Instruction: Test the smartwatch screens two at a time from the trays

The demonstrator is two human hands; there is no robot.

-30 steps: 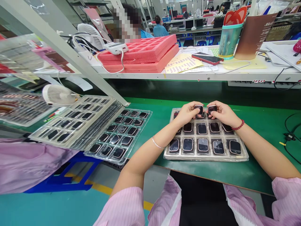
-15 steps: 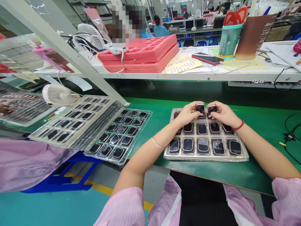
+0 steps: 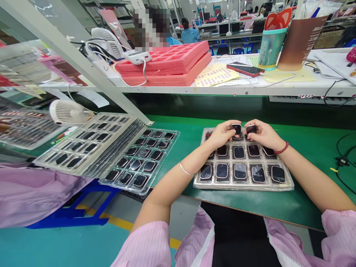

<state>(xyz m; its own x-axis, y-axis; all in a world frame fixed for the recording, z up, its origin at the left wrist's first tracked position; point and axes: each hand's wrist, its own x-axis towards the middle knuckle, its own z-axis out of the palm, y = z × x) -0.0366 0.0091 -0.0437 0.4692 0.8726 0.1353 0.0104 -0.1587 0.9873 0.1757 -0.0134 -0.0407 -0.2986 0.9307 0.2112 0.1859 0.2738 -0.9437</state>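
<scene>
Almost nothing has shifted over the last second: the green worktop point(image 3: 178, 137), the clear blister tray point(image 3: 286, 183) of small watch bodies and both forearms lie as they did. The only change is small, up at the tray's far row, where the left hand point(image 3: 221, 134) has tipped its watch body point(image 3: 236, 129) slightly more upright, while the right hand point(image 3: 263, 134) keeps its own watch body point(image 3: 251, 129) level; each is pinched between thumb and fingertips, the two pieces side by side just above the tray. To me that reads as the same checking of a pair going on, not a new step. The far row under both hands is covered, so I cannot tell which pockets stand vacant
</scene>
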